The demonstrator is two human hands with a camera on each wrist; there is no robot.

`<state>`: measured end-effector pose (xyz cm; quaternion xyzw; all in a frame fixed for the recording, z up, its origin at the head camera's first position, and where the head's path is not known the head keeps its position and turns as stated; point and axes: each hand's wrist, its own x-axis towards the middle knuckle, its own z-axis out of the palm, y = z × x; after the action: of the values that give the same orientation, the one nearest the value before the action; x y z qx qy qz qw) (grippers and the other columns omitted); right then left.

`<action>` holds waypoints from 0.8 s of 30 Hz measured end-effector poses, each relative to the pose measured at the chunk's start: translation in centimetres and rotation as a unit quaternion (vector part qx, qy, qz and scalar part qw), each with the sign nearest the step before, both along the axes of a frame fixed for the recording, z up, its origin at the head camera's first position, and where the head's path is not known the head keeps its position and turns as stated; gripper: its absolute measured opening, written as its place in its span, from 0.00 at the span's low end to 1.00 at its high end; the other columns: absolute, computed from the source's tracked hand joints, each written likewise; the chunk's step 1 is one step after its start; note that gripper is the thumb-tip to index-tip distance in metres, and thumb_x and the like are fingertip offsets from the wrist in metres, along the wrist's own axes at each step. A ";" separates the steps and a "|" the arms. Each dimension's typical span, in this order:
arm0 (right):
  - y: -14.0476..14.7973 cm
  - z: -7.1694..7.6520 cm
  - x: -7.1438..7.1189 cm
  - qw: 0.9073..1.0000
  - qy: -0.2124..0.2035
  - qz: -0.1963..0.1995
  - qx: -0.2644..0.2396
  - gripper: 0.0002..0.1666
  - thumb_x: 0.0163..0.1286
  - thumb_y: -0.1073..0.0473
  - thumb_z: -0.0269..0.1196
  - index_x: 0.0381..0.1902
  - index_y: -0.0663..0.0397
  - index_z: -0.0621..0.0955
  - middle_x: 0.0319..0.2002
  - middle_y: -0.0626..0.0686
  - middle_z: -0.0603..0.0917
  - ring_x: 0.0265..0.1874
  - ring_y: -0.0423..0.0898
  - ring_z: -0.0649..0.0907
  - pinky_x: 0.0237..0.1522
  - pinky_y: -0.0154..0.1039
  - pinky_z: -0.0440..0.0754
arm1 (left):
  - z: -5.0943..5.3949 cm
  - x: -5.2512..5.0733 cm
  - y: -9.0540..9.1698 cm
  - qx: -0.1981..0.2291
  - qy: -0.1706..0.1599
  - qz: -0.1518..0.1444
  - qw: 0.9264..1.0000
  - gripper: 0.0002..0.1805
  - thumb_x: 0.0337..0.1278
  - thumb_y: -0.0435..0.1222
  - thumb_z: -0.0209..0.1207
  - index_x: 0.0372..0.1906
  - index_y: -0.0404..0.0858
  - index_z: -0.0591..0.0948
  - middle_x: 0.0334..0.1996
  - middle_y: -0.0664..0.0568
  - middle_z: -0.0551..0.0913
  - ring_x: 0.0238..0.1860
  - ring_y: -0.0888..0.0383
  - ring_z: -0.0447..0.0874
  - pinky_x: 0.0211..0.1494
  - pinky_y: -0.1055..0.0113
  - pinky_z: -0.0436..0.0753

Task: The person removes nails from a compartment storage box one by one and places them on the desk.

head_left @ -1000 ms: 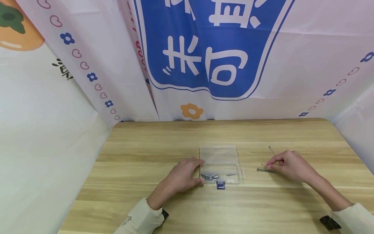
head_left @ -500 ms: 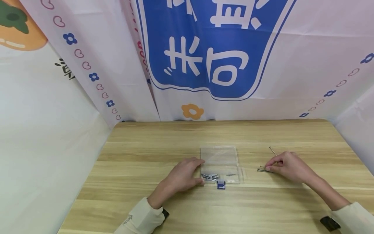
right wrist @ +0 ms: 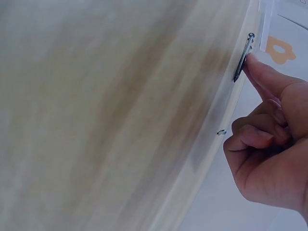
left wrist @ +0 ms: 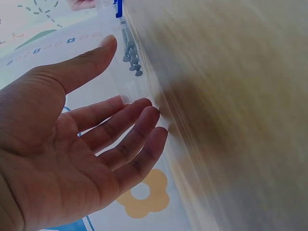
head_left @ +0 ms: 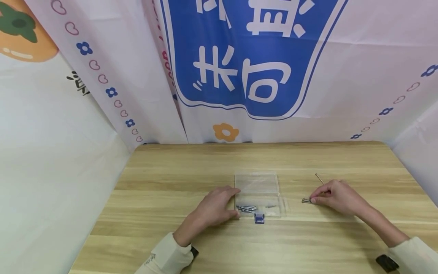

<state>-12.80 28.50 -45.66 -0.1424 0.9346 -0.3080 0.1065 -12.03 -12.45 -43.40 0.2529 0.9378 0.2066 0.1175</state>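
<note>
My left hand lies at the left side of an open clear plastic box, fingers relaxed; in the left wrist view the index fingertip touches its corner and the thumb is beside it. Several nails lie in the box's front left part, and a small grey piece lies further right. On the table to the right, my right hand pinches nails between thumb and index finger. In the right wrist view a nail lies along those fingertips, the other fingers curled.
Another nail lies on the wooden table just behind the right hand, partly hidden by it. A blue clasp or label sits at the box's front edge. A printed cloth hangs behind the table.
The right fingertips have shifted slightly left and drawn the small nail against the longer ones, so they now sit together at the fingertips. The left hand has stayed at the box.
</note>
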 end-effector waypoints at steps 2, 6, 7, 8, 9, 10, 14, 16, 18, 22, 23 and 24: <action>0.0 -0.1 0.1 1.000 -0.001 0.001 0.004 0.03 0.70 0.52 0.74 0.37 0.40 0.94 0.40 0.45 0.95 0.27 0.33 0.77 0.29 0.30 0.71 | 0.0 0.1 0.0 -0.001 0.000 0.000 1.000 0.38 0.61 0.46 0.77 0.73 0.37 0.78 0.70 0.44 0.83 0.71 0.44 0.81 0.75 0.48 0.79; 0.0 0.0 0.0 1.000 0.003 0.002 0.005 0.03 0.70 0.52 0.74 0.38 0.40 0.94 0.40 0.45 0.95 0.27 0.32 0.77 0.30 0.30 0.71 | 0.0 0.1 0.0 -0.003 -0.001 0.002 1.000 0.39 0.61 0.46 0.77 0.74 0.37 0.78 0.71 0.44 0.82 0.72 0.44 0.80 0.76 0.48 0.78; 0.0 0.0 0.0 1.000 0.004 0.002 0.002 0.02 0.70 0.53 0.74 0.38 0.40 0.94 0.40 0.45 0.95 0.27 0.32 0.77 0.29 0.30 0.72 | 0.0 0.1 0.0 -0.003 -0.001 0.002 1.000 0.39 0.61 0.46 0.77 0.74 0.38 0.78 0.71 0.44 0.82 0.72 0.44 0.80 0.76 0.48 0.78; 0.0 0.1 0.0 1.000 0.005 0.002 -0.002 0.02 0.70 0.53 0.74 0.38 0.40 0.94 0.40 0.45 0.95 0.27 0.32 0.77 0.29 0.30 0.72 | 0.0 0.1 0.0 -0.003 -0.002 0.002 1.000 0.39 0.61 0.46 0.77 0.74 0.37 0.78 0.71 0.44 0.82 0.72 0.44 0.80 0.76 0.48 0.79; 0.0 0.1 0.0 1.000 0.005 0.001 -0.006 0.02 0.70 0.54 0.75 0.38 0.40 0.94 0.40 0.45 0.95 0.26 0.32 0.77 0.28 0.30 0.72 | 0.0 0.0 0.0 -0.004 -0.001 0.001 1.000 0.39 0.61 0.46 0.76 0.74 0.38 0.78 0.71 0.44 0.82 0.72 0.44 0.80 0.76 0.48 0.79; 0.0 0.2 0.0 1.000 0.006 0.000 -0.011 0.02 0.70 0.54 0.75 0.38 0.41 0.94 0.39 0.45 0.95 0.26 0.31 0.76 0.28 0.29 0.72 | 0.0 0.0 0.1 -0.005 -0.001 0.001 1.000 0.39 0.62 0.46 0.76 0.74 0.38 0.78 0.71 0.44 0.82 0.72 0.44 0.80 0.76 0.48 0.79; -0.2 0.4 0.0 1.000 0.011 -0.005 -0.028 0.03 0.70 0.54 0.75 0.39 0.42 0.94 0.37 0.44 0.94 0.20 0.31 0.69 0.23 0.30 0.68 | -0.1 0.0 0.1 -0.003 -0.004 0.001 1.000 0.38 0.62 0.46 0.76 0.74 0.38 0.78 0.71 0.44 0.82 0.71 0.44 0.81 0.75 0.48 0.79; -0.5 0.5 0.0 0.999 0.018 -0.006 -0.032 0.03 0.70 0.54 0.75 0.39 0.42 0.94 0.37 0.43 0.94 0.19 0.31 0.64 0.22 0.30 0.66 | -0.1 0.0 0.1 -0.001 -0.005 0.001 1.000 0.38 0.62 0.46 0.76 0.74 0.38 0.78 0.71 0.44 0.82 0.71 0.44 0.81 0.75 0.48 0.79; -0.9 0.7 -0.1 0.999 0.026 -0.008 -0.037 0.03 0.70 0.54 0.75 0.39 0.43 0.94 0.35 0.42 0.93 0.18 0.32 0.60 0.21 0.31 0.64 | -0.1 0.0 0.1 0.000 -0.005 0.001 1.000 0.38 0.62 0.46 0.77 0.74 0.38 0.78 0.70 0.44 0.82 0.71 0.44 0.81 0.75 0.48 0.79; -2.1 1.0 -0.2 0.998 0.039 -0.006 -0.045 0.04 0.70 0.54 0.76 0.40 0.44 0.94 0.21 0.39 0.81 0.17 0.32 0.58 0.21 0.31 0.62 | 0.0 0.1 0.1 0.002 -0.003 0.001 1.000 0.38 0.61 0.45 0.77 0.73 0.37 0.78 0.70 0.43 0.82 0.71 0.44 0.81 0.74 0.48 0.80; -2.5 1.1 -0.3 0.998 0.040 -0.006 -0.048 0.04 0.69 0.54 0.76 0.40 0.45 0.95 0.17 0.38 0.75 0.16 0.32 0.57 0.21 0.31 0.62 | 0.0 0.1 0.1 0.003 -0.002 0.001 1.000 0.38 0.61 0.45 0.77 0.73 0.36 0.78 0.70 0.43 0.83 0.71 0.44 0.81 0.74 0.48 0.80; -2.9 1.2 -0.3 0.998 0.041 -0.004 -0.051 0.05 0.69 0.54 0.76 0.40 0.46 0.95 0.16 0.38 0.71 0.16 0.32 0.57 0.21 0.31 0.62 | 0.0 0.1 0.1 0.004 -0.002 0.001 1.000 0.38 0.61 0.45 0.77 0.73 0.36 0.78 0.70 0.43 0.83 0.71 0.43 0.81 0.74 0.48 0.80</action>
<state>-13.11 25.59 -44.48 -0.1567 0.9218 -0.3495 0.0594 -11.91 -12.38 -43.35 0.2521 0.9370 0.2109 0.1181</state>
